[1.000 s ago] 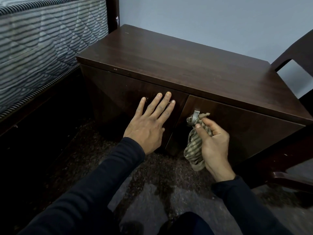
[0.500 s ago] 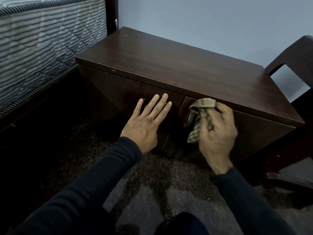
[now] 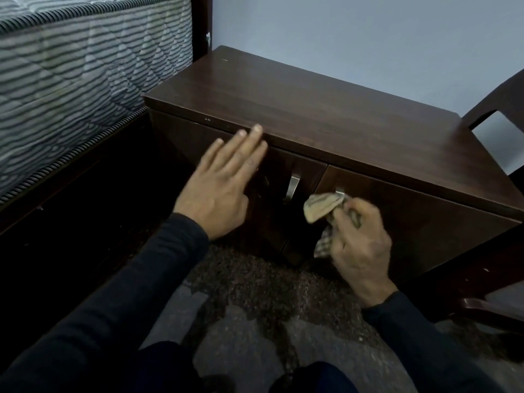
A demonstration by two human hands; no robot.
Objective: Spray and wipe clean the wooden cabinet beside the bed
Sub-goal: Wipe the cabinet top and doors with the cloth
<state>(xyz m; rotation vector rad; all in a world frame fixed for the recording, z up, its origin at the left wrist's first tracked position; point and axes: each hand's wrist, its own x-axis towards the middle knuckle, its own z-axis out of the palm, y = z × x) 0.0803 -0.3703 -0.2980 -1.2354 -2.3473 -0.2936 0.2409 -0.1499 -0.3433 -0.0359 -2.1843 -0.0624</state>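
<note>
Wood door: brace it with your flat, open left hand (image 3: pixel 219 191).
Handle (image 3: pixel 339 192): rub round it; right hand (image 3: pixel 358 239) grips cloth (image 3: pixel 321 207).

This is a bedroom in a home. A mattress (image 3: pixel 71 80) with quilted, striped ticking and corded edging lies on a dark wooden bed frame (image 3: pixel 56 188) at the left. Just beside it, against a plain pale blue wall (image 3: pixel 354 32), stands a low dark wooden cabinet (image 3: pixel 312 117) with two doors and metal handles (image 3: pixel 293 186), the sort kept at a bedside. A dark wooden chair (image 3: pixel 499 100) stands at the cabinet's right end. The floor (image 3: pixel 255 321) is speckled stone, dark and grey in patches.
</note>
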